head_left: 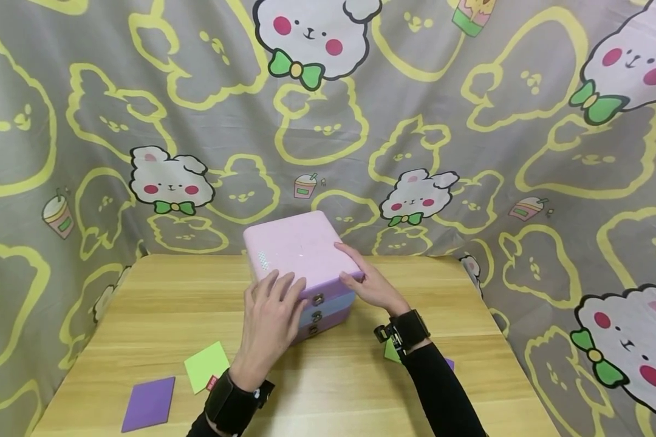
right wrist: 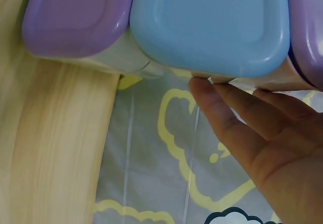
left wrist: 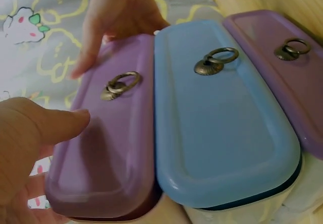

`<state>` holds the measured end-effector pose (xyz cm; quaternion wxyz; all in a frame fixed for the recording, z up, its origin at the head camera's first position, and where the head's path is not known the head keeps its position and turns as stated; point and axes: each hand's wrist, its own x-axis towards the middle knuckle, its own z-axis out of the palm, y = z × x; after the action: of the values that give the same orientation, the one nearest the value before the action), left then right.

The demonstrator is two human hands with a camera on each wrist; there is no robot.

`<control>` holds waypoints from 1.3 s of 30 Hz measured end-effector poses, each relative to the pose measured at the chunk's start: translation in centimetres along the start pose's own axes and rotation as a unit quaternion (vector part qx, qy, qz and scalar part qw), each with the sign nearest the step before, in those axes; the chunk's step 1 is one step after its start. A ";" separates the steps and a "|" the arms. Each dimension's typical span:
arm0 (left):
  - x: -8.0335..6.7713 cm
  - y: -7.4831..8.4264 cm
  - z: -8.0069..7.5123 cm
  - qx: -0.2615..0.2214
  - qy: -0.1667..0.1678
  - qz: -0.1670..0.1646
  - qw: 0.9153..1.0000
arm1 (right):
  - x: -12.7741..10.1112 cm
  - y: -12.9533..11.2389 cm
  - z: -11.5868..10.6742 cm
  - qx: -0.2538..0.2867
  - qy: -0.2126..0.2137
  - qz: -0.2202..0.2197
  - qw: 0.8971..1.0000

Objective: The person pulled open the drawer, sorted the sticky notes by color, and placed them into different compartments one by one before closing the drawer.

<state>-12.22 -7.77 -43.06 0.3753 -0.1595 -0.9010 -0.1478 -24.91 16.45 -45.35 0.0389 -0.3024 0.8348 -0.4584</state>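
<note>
- Head view: a pink box [head_left: 300,246] is standing near the back edge of the bench [head_left: 333,382], about midway between its sides.
- The left hand [head_left: 270,315] is resting unclenched on the box's front left corner, its fingers spread and slightly bent; the right hand [head_left: 379,288] is touching the front right corner, unclenched too.
- A purple square [head_left: 149,404] is lying near the bench's left edge, with a green square [head_left: 205,365] just beside it, toward the left wrist. The right forearm is partly covering another green piece [head_left: 392,351].
- A patterned cloth [head_left: 240,133] is hanging behind the bench's back edge.
- Left wrist view: the left thumb is reaching over the top purple drawer [left wrist: 108,148]; I cannot tell whether it is touching. A blue drawer [left wrist: 227,128] is sitting between this and another purple drawer [left wrist: 272,52], each carrying a ring pull [left wrist: 217,62].
- Right wrist view: the right hand's fairly straight fingers are meeting the box's side.
</note>
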 end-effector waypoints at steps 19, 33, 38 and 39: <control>-5.2 4.7 3.1 -0.002 -0.022 0.095 0.995 | -0.2 0.6 0.4 -0.012 0.023 -0.012 1.000; -6.6 4.2 6.3 0.069 -0.102 0.004 0.992 | -0.3 0.3 0.4 0.010 0.018 -0.007 1.000; -6.9 3.9 6.9 0.072 -0.114 -0.010 0.991 | -0.3 0.3 0.6 0.012 0.019 -0.008 1.000; -7.0 3.9 7.0 0.071 -0.114 -0.010 0.991 | -0.3 0.3 0.6 0.012 0.019 -0.008 1.000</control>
<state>-10.42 -2.76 -52.27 0.2788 -0.1389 -0.9478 -0.0683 -24.59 16.31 -46.03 0.0228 -0.2992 0.8276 -0.4743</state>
